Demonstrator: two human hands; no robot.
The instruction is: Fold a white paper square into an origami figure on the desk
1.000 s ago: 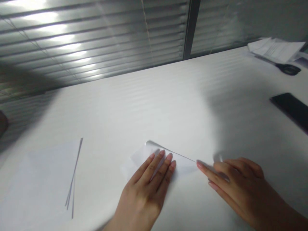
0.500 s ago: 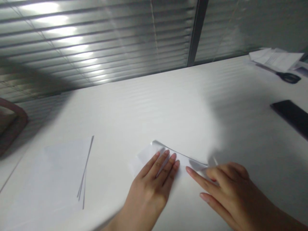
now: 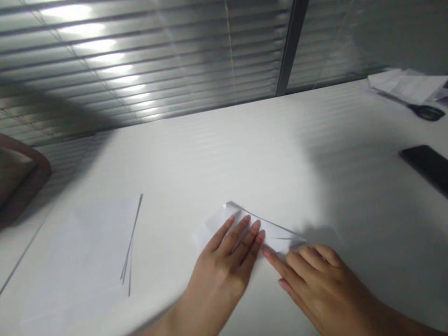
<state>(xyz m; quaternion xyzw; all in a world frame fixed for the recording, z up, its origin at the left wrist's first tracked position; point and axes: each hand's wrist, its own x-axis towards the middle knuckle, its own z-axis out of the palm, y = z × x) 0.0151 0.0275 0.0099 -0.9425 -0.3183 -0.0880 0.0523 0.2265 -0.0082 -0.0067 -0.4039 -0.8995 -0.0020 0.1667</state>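
Observation:
A small folded sheet of white paper (image 3: pixel 276 231) lies on the white table, its creased upper edge slightly raised. My left hand (image 3: pixel 227 261) rests flat on the paper's left half, fingers stretched out and pressing it down. At the lower right edge of the paper is my right hand (image 3: pixel 311 275). Its index finger points left along that edge, close to the left fingertips, and the thumb is apart below. The remaining right fingers are curled by the paper's right end; what lies beneath them is hidden.
To the left lies a stack of white sheets (image 3: pixel 94 247). A dark flat object (image 3: pixel 425 163) is on the right. Scissors with black handles (image 3: pixel 427 112) lie beside loose papers (image 3: pixel 406 84) at the back right. Window blinds (image 3: pixel 175 56) border the table's far edge. A chair-like frame (image 3: pixel 38 163) stands left.
My right hand has moved left and slightly down along the paper's edge. The raised bit at the paper's right end now lies lower. My left hand stays pressed on the paper.

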